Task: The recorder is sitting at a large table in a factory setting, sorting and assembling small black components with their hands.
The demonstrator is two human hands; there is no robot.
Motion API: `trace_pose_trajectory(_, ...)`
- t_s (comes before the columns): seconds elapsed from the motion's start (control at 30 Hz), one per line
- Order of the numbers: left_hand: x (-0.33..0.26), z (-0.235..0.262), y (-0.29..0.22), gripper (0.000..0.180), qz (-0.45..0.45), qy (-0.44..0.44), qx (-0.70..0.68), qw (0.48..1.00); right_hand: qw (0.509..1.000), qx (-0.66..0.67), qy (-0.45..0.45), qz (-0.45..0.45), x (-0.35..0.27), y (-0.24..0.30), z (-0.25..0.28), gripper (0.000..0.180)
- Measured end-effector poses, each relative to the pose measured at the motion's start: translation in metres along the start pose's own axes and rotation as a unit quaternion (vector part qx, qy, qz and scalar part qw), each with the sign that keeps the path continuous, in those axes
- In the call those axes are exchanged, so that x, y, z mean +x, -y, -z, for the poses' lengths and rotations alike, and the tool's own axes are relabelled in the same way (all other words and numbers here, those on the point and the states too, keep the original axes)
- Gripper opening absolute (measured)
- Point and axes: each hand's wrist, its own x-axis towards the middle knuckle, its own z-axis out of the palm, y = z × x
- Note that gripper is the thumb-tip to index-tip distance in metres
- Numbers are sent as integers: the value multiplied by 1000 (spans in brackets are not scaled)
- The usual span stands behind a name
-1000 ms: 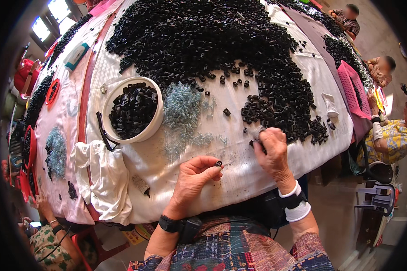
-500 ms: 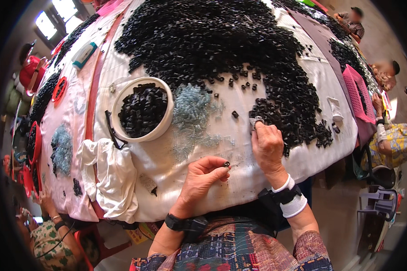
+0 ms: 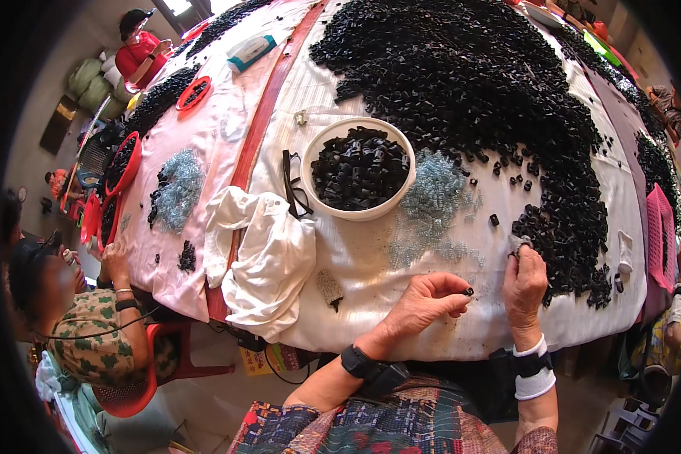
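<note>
Small black part (image 3: 468, 291) pinched between thumb and fingertips of left hand (image 3: 424, 301), held just above the white cloth of the tabletop (image 3: 371, 257), near the front edge. Right hand (image 3: 523, 281) is just beside it, palm down on the cloth, fingertips closed on something small and pale at the edge of the big heap of black parts (image 3: 492, 98); too small to tell what that is.

Risks, as judgement: the pinch is only at the fingertips, so the part could slip and roll on the cloth, or go off the front edge, which is close. A dropped part would be hard to find among the loose black bits (image 3: 507, 181) scattered nearby. The right hand sits against the heap's edge and could nudge more pieces loose. The pile of small clear-blue pieces (image 3: 431, 204) lies between the hands and the white bowl (image 3: 359, 170), so a sweeping wrist could mix the two kinds.

Look of the part: tiny, black, matte, roughly round or cap-like, mostly hidden by the fingers; same kind as the heap and as what fills the bowl, as far as can be told.

Glasses (image 3: 293, 185) and a crumpled white cloth (image 3: 268, 257) lie left of the bowl. Another person (image 3: 83, 318) sits at the left side.
</note>
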Motion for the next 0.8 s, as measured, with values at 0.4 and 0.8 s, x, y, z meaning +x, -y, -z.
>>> trace_pose_trajectory(0.4,-1,-2,-3,19,-33,-59,32,997,921,371,-10,-118,1,54,40,29)
trace_pose_trajectory(0.8,-4,-3,6,19,-60,-92,74,991,954,299,-1,8,-4,61,38,28)
